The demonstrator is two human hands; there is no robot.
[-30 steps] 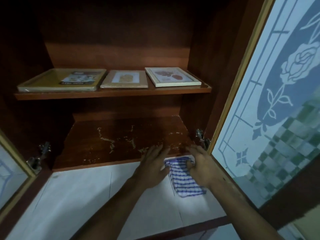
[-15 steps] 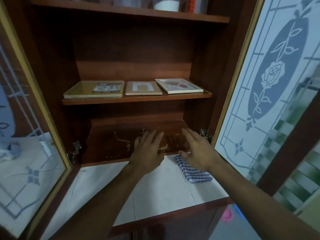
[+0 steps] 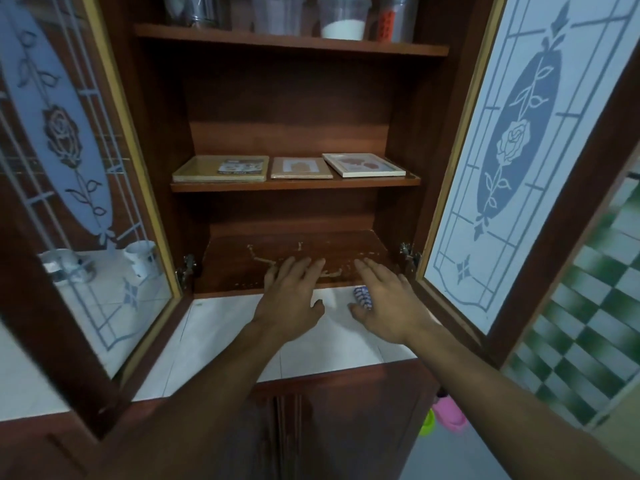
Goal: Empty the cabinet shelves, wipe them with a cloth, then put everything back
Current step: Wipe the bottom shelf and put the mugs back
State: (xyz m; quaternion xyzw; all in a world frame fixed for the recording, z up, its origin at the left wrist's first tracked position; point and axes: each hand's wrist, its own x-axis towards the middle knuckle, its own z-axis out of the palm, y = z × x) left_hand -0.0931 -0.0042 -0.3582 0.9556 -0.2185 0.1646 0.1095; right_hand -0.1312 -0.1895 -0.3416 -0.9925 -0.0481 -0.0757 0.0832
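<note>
Head view: your left hand [image 3: 291,303] and right hand [image 3: 388,306] reach to the bottom shelf [image 3: 242,268], with the cloth [image 3: 362,296] under the right.
Both hands are palm down, fingers [image 3: 304,268] straight and slightly spread, tips over the scuffed shelf's near edge, gripping nothing. The checked cloth lies on the white desk [image 3: 221,323] by that edge, mostly hidden beneath your right hand; you cannot tell whether they touch. Three frames [image 3: 301,168] lie flat on the middle shelf [image 3: 294,184], and jars [image 3: 343,17] stand on the top shelf [image 3: 291,41]. Both doors [image 3: 512,150] stand open.
</note>
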